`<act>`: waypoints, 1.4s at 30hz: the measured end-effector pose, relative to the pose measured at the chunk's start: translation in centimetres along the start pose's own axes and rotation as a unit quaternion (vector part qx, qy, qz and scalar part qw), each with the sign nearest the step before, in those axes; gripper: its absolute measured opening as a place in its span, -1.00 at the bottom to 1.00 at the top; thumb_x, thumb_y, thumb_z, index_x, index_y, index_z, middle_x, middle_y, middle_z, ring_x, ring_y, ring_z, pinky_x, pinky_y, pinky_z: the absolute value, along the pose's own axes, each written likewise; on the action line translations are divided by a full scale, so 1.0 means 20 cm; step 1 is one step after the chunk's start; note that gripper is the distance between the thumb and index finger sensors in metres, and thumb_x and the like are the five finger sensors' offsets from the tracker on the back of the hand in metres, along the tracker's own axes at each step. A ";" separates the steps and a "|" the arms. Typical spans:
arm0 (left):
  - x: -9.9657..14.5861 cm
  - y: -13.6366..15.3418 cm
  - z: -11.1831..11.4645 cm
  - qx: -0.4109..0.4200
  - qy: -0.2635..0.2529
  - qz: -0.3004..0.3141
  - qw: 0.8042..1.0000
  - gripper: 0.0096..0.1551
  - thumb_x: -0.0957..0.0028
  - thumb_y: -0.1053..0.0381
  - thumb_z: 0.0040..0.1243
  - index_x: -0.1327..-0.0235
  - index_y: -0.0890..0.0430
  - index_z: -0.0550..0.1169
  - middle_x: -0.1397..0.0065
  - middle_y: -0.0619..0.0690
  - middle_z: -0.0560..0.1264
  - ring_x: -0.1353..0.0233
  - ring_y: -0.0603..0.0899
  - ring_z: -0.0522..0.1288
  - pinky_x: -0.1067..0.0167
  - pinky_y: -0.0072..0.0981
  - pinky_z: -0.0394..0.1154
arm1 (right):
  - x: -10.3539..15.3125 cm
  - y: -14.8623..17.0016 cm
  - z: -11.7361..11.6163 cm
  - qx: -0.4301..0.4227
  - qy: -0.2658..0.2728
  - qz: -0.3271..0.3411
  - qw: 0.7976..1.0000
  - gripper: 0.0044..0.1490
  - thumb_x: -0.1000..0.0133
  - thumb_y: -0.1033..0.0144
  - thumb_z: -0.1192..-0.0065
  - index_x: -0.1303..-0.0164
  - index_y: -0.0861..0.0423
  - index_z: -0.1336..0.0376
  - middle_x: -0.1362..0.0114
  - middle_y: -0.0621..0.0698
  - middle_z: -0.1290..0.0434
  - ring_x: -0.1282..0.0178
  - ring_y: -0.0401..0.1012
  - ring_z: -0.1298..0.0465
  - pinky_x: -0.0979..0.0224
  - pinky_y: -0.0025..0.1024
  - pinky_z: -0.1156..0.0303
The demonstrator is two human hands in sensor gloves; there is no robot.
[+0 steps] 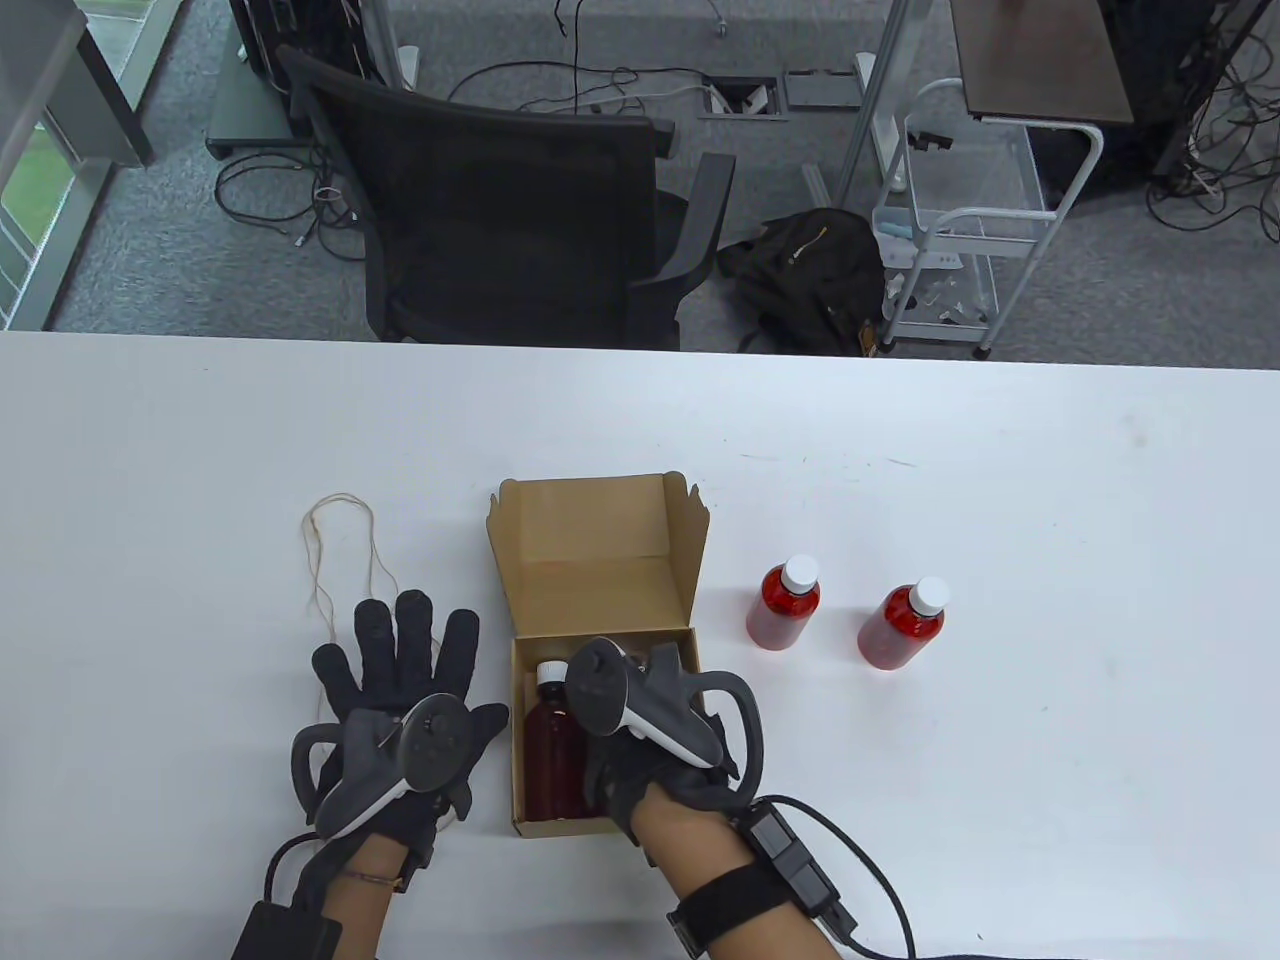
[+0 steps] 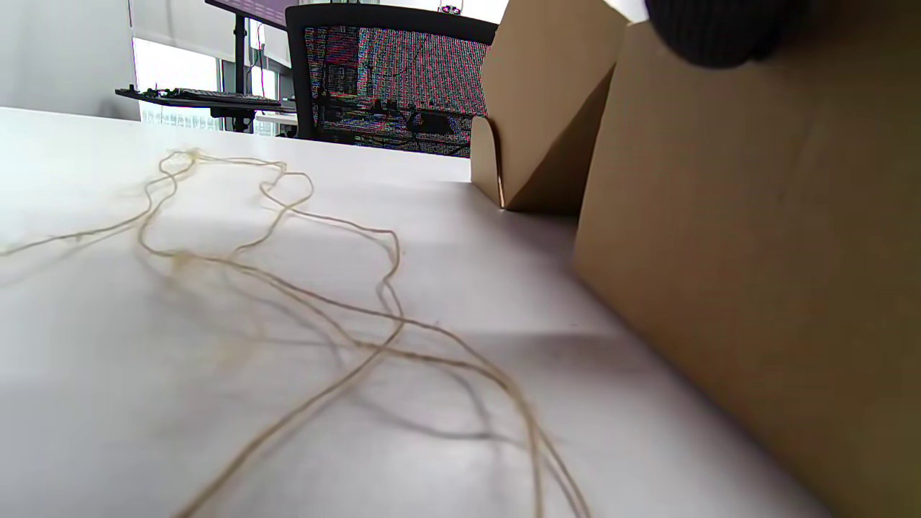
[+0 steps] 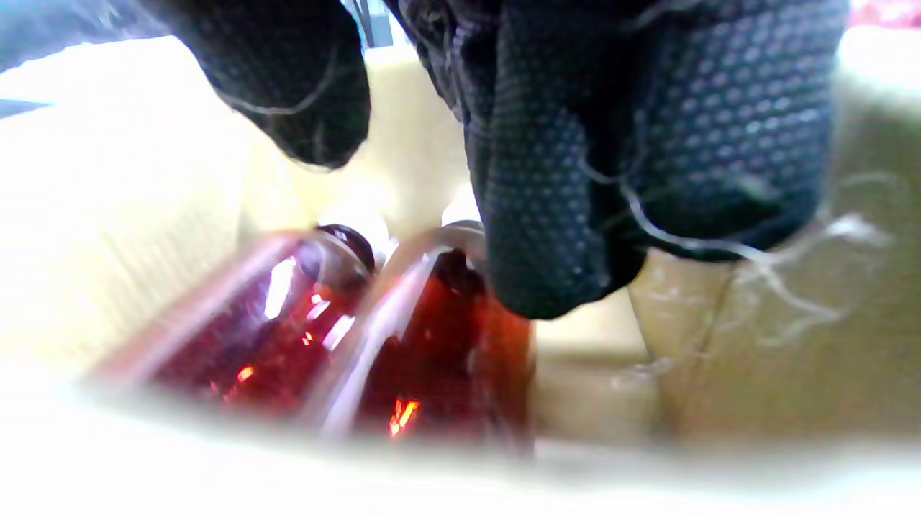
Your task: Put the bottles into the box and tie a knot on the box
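Note:
A brown cardboard box (image 1: 517,740) stands open near the table's front edge, its lid (image 1: 600,540) folded back. Two bottles of red liquid lie side by side inside it (image 3: 237,316) (image 3: 439,338); the table view shows only one (image 1: 553,740). My right hand (image 1: 650,730) reaches down into the box. Its fingers (image 3: 547,273) touch the right-hand bottle and its thumb (image 3: 302,108) is lifted off it. Two more red bottles with white caps (image 1: 783,603) (image 1: 901,625) stand right of the box. My left hand (image 1: 400,650) lies flat beside the box, partly on a thin string (image 1: 340,560).
In the left wrist view the string (image 2: 324,309) trails in loose loops over the table to the box wall (image 2: 755,252). Beyond the table's far edge are a black office chair (image 1: 520,220), a dark backpack (image 1: 810,270) and a white cart (image 1: 960,220).

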State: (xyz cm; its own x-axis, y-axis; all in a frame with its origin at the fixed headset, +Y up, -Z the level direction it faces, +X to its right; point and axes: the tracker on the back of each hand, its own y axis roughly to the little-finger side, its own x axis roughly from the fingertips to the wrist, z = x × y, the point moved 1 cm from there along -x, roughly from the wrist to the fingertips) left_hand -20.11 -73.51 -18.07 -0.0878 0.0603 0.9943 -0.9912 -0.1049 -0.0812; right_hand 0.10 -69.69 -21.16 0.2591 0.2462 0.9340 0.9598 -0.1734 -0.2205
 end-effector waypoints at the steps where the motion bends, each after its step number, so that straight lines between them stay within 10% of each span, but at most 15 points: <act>1: 0.00 0.00 0.00 0.000 0.000 0.000 1.000 0.17 -0.09 -0.44 0.05 -0.76 -0.10 -0.21 -0.79 0.27 -0.44 -0.64 0.59 -0.44 -0.30 0.67 -0.34 | 0.01 0.00 0.03 -0.001 0.008 0.005 1.000 -0.12 -0.08 0.16 -0.36 -0.35 0.53 -0.20 -0.11 0.37 -0.60 0.19 0.04 -0.72 0.15 -0.03 -0.69; 13: 0.01 0.00 0.00 -0.001 -0.001 -0.001 1.000 0.17 -0.09 -0.44 0.06 -0.76 -0.10 -0.21 -0.79 0.27 -0.44 -0.64 0.59 -0.44 -0.30 0.67 -0.34 | 0.23 0.42 0.50 -0.064 0.285 0.018 0.956 0.10 -0.04 0.04 -0.46 -0.57 0.33 0.00 -0.48 0.33 -0.32 -0.32 0.23 -0.43 -0.32 0.18 -0.41; 23: 0.01 0.01 0.00 0.002 0.001 -0.005 1.000 0.18 -0.09 -0.44 0.05 -0.76 -0.10 -0.22 -0.79 0.27 -0.45 -0.64 0.59 -0.44 -0.30 0.67 -0.34 | 0.09 0.80 0.19 -0.187 0.241 -0.008 0.952 0.38 -0.03 -0.11 -0.40 -0.58 0.33 0.35 -0.64 0.42 0.23 -0.55 0.38 0.13 -0.49 0.32 0.05; 42: -0.02 0.04 0.01 0.015 0.010 -0.014 1.000 0.17 -0.09 -0.44 0.05 -0.75 -0.11 -0.23 -0.78 0.26 -0.45 -0.64 0.59 -0.45 -0.30 0.67 -0.35 | -0.14 0.93 -0.08 -0.276 0.292 -0.111 0.909 0.35 0.02 -0.07 -0.50 -0.56 0.34 0.25 -0.57 0.35 -0.09 -0.47 0.27 -0.22 -0.42 0.21 -0.24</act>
State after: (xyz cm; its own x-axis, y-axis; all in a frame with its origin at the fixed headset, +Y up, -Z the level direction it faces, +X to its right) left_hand -20.80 -73.79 -18.53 -0.0620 0.0828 0.9946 -0.9900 -0.1319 -0.0507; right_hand 17.03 -75.18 -27.50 -0.1910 -0.1859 0.9638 0.7398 -0.6726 0.0169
